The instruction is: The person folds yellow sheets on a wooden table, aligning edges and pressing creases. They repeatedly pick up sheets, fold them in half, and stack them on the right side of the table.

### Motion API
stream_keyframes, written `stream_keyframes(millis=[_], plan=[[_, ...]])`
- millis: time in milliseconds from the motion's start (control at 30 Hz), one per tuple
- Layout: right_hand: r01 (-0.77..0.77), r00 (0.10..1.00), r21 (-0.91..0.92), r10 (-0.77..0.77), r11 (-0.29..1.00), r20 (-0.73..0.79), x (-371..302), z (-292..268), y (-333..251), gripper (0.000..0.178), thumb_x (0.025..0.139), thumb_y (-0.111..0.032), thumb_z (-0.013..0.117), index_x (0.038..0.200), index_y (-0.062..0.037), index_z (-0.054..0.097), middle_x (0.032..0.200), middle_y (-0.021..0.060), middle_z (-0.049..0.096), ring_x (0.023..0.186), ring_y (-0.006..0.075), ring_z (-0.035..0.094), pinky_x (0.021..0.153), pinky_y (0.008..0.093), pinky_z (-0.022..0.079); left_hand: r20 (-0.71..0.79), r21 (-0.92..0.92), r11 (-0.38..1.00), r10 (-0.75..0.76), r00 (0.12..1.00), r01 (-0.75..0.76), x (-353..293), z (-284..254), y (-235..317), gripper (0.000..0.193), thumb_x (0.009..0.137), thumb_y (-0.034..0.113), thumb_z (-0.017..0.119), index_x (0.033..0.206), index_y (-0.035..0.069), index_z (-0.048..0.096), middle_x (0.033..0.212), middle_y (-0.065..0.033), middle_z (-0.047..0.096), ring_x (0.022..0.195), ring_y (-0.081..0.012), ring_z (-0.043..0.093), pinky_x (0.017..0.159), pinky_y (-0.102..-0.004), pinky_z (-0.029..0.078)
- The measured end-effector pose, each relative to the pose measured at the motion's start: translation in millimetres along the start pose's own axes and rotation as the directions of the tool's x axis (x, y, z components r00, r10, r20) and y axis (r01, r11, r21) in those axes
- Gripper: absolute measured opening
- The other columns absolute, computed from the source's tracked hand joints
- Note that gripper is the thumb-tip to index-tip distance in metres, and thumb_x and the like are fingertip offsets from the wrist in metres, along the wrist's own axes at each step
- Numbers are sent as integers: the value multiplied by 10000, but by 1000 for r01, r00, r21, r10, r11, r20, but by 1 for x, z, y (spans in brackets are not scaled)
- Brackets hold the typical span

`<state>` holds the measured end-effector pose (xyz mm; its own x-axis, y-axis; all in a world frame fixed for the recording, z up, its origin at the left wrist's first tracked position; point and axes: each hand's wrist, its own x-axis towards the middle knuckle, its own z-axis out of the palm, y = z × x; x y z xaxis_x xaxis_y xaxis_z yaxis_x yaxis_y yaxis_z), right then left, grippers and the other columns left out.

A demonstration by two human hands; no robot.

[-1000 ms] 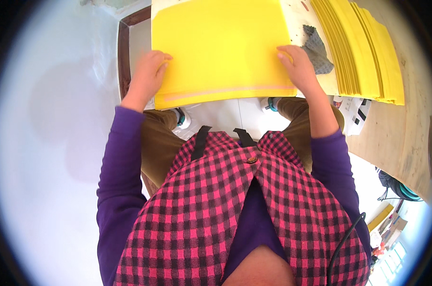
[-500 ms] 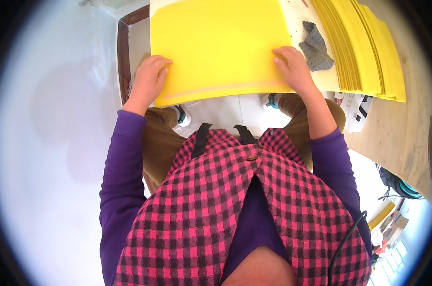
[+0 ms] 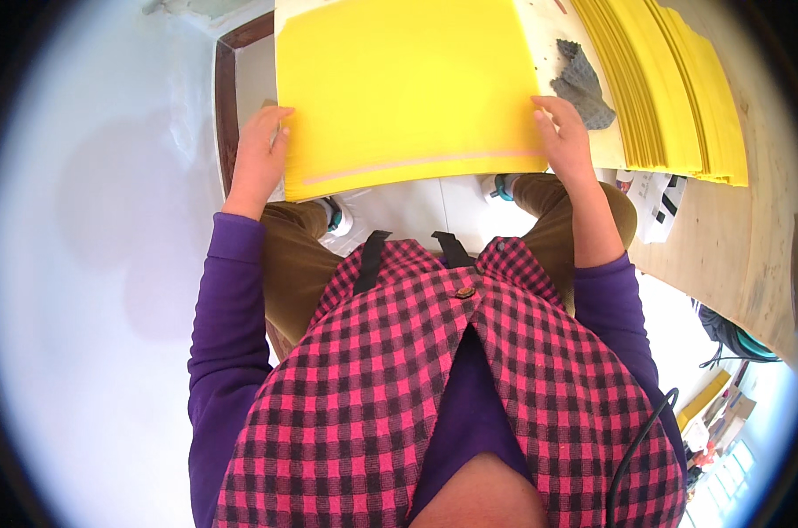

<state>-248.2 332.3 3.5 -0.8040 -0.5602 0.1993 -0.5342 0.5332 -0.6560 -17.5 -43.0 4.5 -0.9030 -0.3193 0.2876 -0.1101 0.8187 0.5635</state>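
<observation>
A large yellow sheet (image 3: 408, 88) lies flat at the top of the view, with a pale pink strip along its near edge. It may be the top of a stack. My left hand (image 3: 260, 151) is at its left edge, index finger touching the border and thumb held apart. At the right edge is my right hand (image 3: 568, 145), its index finger stretched to the border and its thumb apart. Neither hand grips the sheet. Beside my right hand lies a crumpled dark grey cloth (image 3: 582, 86).
Several folded yellow sheets (image 3: 658, 88) are stacked to the right on a pale wooden table (image 3: 724, 246). A brown wooden frame (image 3: 226, 106) stands at the left, next to a white wall (image 3: 91, 264). My knees are under the near edge; a dark cable bundle (image 3: 733, 339) hangs at the right.
My hands have moved apart, outward from on top of the yellow sheet to its left and right edges. The sheet lies in nearly the same place.
</observation>
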Motion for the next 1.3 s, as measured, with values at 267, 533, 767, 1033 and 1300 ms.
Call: stream_keyframes(millis=[267,533,767,1033,1300], plan=[[-42,999,77,44,996,-26,-12,-5,-7,256,917,-165,566,1122,-22,621,1144,148,607,1082,301,555,935,367,428,-124,-185,952,-268,955,243,-19,-6,10,214,903,44,539,1099,52,624,1086,-105,591,958,-240,580,818,-318,472],[120,988,-99,-109,988,111,4,14,-18,244,893,-171,577,1069,-9,624,1101,177,613,1070,353,542,948,406,423,31,19,997,77,997,-78,-1,1,9,177,855,21,540,1007,10,630,1026,-162,606,979,-347,567,867,-400,449],[79,995,-76,-75,994,60,8,13,-24,238,882,-163,571,1045,0,634,1086,174,618,1063,352,542,935,406,431,19,12,994,110,994,-111,6,-8,1,161,857,31,533,986,17,627,1015,-157,601,1007,-352,542,886,-417,426],[85,993,-125,-74,988,92,24,17,-22,245,901,-170,542,1051,-5,642,1089,171,619,1060,346,547,937,403,432,87,6,998,63,994,-64,21,1,5,177,856,33,532,1000,21,633,1020,-158,599,1006,-346,545,883,-418,430],[141,988,-82,-134,987,81,8,13,-22,241,856,-127,590,1064,-15,639,1094,168,619,1067,346,549,945,399,432,75,-8,996,88,993,-88,9,3,12,205,833,29,574,1029,27,636,1046,-150,609,1008,-344,556,913,-407,432]])
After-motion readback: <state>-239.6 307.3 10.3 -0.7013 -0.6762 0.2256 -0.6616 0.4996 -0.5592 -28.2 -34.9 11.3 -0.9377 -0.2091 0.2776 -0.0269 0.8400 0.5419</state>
